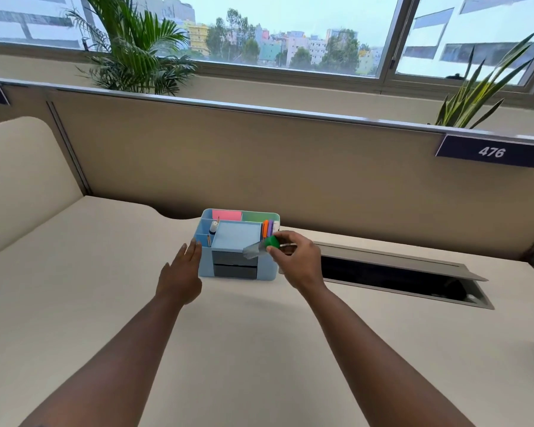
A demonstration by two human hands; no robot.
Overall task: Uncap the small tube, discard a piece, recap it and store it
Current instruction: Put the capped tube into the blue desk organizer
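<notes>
- right hand [296,260]: grip closed on a small clear tube [255,249] with a green cap [272,241]; fingertips pinch at the cap end, cap seated on the tube.
- tube lies tilted, its clear body pointing left and down from the grip, in front of the right part of a light blue organizer [236,241].
- the tube looks blurred; its contents cannot be told.
- left hand [182,272]: flat and spread wide, holding nothing, well to the left of the grip, fingertips just beside the organizer's left wall.
- organizer stands on the beige bench [259,349], directly behind the grip.
- orange and purple markers [268,228] stand in its right compartment, just above the grip.
</notes>
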